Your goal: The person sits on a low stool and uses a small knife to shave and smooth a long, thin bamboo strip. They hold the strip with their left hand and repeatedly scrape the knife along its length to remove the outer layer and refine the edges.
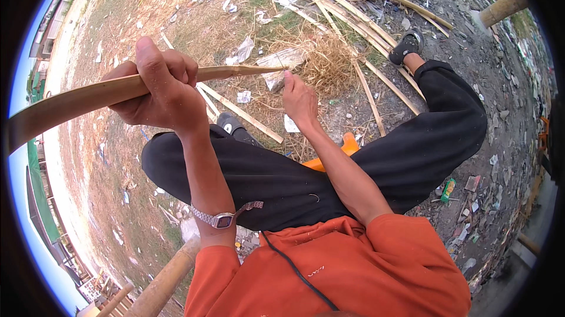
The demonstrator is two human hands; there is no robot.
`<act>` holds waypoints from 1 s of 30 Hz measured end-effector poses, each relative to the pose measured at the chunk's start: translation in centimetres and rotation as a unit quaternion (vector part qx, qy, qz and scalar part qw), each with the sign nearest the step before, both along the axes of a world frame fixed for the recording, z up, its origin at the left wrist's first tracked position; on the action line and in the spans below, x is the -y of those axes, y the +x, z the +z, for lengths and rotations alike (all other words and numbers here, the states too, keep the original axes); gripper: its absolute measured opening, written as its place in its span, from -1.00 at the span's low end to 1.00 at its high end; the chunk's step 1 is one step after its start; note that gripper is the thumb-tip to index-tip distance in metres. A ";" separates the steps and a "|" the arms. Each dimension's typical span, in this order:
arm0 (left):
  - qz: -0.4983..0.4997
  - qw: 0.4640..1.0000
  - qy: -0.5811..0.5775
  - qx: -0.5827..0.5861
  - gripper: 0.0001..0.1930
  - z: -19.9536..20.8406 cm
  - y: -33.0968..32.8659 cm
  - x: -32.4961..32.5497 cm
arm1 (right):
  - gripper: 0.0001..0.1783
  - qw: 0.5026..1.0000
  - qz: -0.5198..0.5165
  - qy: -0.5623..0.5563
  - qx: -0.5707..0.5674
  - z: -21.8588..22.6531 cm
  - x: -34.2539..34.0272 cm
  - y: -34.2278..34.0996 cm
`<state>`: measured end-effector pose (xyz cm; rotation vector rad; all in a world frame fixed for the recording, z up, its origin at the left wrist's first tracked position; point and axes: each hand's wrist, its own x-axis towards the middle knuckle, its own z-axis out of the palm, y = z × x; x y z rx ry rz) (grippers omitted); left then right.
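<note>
My left hand is wrapped round a long split bamboo strip, thumb pressed along its top. The strip is broad at the left edge of the view. It narrows rightward, passing over my left knee toward its thin end. There my right hand is closed, thumb tip just under the strip's end. Whatever lies inside those right fingers is hidden from above. Beneath the thin end, a pale block-like piece rests on the ground beside a heap of dry, curly shavings.
Several bamboo strips lie across the ground ahead and to the right. Others sit near my left shoe. Orange plastic shows between my legs. Bamboo poles stand at lower left and upper right. Litter covers the dirt.
</note>
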<state>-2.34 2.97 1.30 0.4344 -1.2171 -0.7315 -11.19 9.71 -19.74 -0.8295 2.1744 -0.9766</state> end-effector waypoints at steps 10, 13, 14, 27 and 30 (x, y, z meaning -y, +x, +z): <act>0.003 1.000 -0.010 0.027 -0.78 -0.4 2.7 2.5 | -0.38 0.995 0.073 0.037 -0.057 0.0 2.1 1.5; -0.020 0.999 -0.018 0.033 -0.78 -0.3 1.7 1.1 | -0.37 0.993 0.048 0.065 -0.088 -3.7 1.9 0.9; -0.016 0.999 -0.021 0.034 -0.78 -0.2 1.4 0.9 | -0.37 0.991 0.036 0.072 -0.104 -3.9 2.1 0.4; -0.002 0.999 -0.019 0.026 -0.76 -0.6 1.9 1.7 | -0.36 0.986 0.058 0.054 -0.144 -6.2 3.8 -0.8; -0.010 0.999 -0.021 0.025 -0.75 -0.4 1.7 0.8 | -0.36 0.986 0.047 0.044 -0.152 -7.8 2.7 0.1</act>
